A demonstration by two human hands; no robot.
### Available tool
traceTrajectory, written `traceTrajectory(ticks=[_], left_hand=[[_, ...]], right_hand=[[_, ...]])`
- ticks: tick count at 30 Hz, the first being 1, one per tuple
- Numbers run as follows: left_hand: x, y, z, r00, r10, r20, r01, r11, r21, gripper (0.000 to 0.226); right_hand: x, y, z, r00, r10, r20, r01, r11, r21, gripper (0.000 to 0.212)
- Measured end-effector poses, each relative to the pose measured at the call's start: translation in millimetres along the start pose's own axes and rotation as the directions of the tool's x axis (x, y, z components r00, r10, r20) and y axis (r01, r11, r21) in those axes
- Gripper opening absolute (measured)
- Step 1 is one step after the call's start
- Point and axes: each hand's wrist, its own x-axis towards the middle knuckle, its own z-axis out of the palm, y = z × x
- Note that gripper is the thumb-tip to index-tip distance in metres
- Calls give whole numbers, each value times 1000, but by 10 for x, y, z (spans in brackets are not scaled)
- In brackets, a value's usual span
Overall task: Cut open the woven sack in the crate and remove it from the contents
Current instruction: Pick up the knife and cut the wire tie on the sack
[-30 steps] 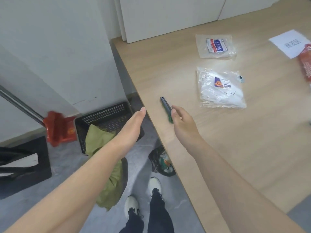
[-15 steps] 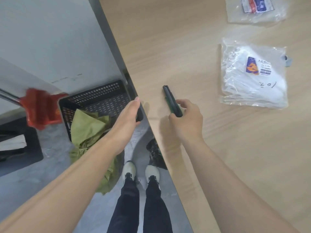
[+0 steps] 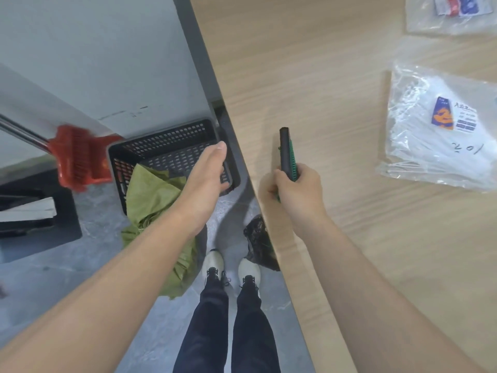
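A black perforated crate (image 3: 164,146) stands on the floor beside the table, with a green woven sack (image 3: 150,195) spilling over its near edge onto the floor. My left hand (image 3: 207,176) hovers above the crate with its fingers straight, holding nothing. My right hand (image 3: 295,189) grips the lower end of a black and green utility knife (image 3: 286,149), lifted just off the wooden table (image 3: 309,76). The knife's body points away from me; no blade shows.
Two clear plastic packets (image 3: 441,130) lie on the table at right. A red broom head (image 3: 78,160) on a metal pole leans left of the crate. A black bag (image 3: 261,243) sits under the table edge near my shoes (image 3: 231,267). A dark box (image 3: 35,214) stands at far left.
My right hand has closed round the knife and raised it off the table. The view tilted down toward the floor. My left hand stays open over the crate.
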Motion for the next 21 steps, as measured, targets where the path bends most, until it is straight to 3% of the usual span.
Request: traceTrajectory(ticks=[2,5,7,11,13,16,21], left_hand=[[-41,42,-78,999,7,-49,-8,1000,-16,32],[-150,92,-203,991,17,-136,-27,997,-74,25],[-267,95,-295,986,26,-166,-43,994,-98,34],[-563,77,-522,972,40,-232,-70,990,-125,37],[-702,89,-660,961,53,-272,-92,987,-130,31],[-892,70,-894,948,73,-309,-121,983,-139,25],[-1215,-140,-1411,930,116,-350,-167,979,-118,28]], right_hand=[[-71,-101,81,992,46,114,-75,962,262,13],[-187,-245,169,967,12,255,-120,902,415,5],[-286,-302,201,948,-20,316,-122,898,422,3],[-556,-306,368,930,-120,348,40,973,228,9],[-707,-319,485,905,-185,383,91,964,251,17],[-948,-348,648,888,-194,416,47,940,338,31],[-1385,-233,1039,859,-214,466,61,945,321,36]])
